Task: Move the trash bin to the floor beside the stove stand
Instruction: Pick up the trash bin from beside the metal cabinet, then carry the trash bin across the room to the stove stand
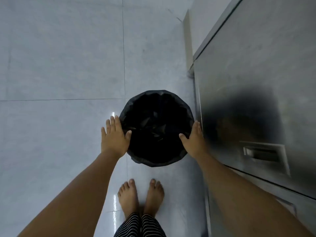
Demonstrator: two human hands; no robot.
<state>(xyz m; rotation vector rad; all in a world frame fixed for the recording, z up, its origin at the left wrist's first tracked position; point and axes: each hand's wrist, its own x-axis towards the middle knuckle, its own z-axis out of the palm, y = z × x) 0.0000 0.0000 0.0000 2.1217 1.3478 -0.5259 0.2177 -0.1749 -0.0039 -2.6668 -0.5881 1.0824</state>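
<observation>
Trash bin (156, 129), black-lined: on the floor (59, 65), just left of the steel stove stand (256, 74). Left hand (114, 137) and right hand (194, 139) flank the rim, fingers spread, apparently unclasped. Risk: loose liner slipping; bin knocking the stand.

Left hand (114, 139), right hand (194, 139): fingers spread, arms extended.

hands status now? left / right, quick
Left hand: open, fingers spread, palm against the trash bin rim.
Right hand: open, flat against the opposite rim; firm grip cannot be told.
</observation>
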